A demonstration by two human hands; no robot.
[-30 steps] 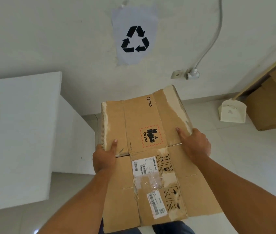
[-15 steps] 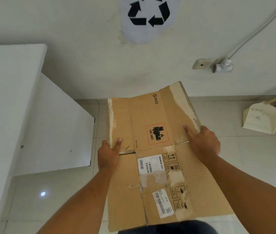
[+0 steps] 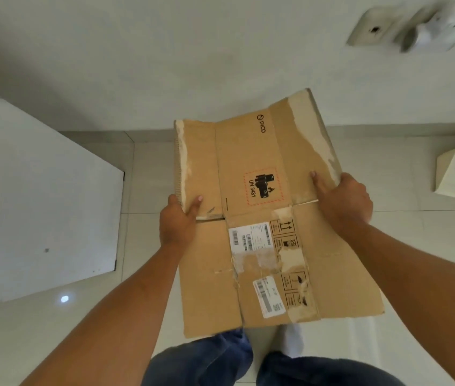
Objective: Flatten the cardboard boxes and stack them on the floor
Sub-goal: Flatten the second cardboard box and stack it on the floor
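While both arms reach forward, a flattened cardboard box (image 3: 265, 218) hangs in the air above the tiled floor (image 3: 148, 176), in front of the person's jeans (image 3: 201, 363). The left hand (image 3: 177, 221) clamps its left edge, thumb on top. The right hand (image 3: 343, 196) clamps the right edge the same way. Shipping labels (image 3: 250, 236) and a UN 3481 mark (image 3: 262, 186) face up. A white panel (image 3: 39, 204) stands to the left, and a wall socket (image 3: 374, 29) shows blurred above.

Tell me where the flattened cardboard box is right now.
The flattened cardboard box is mid-frame, held above the floor tiles between the left hand and right hand.
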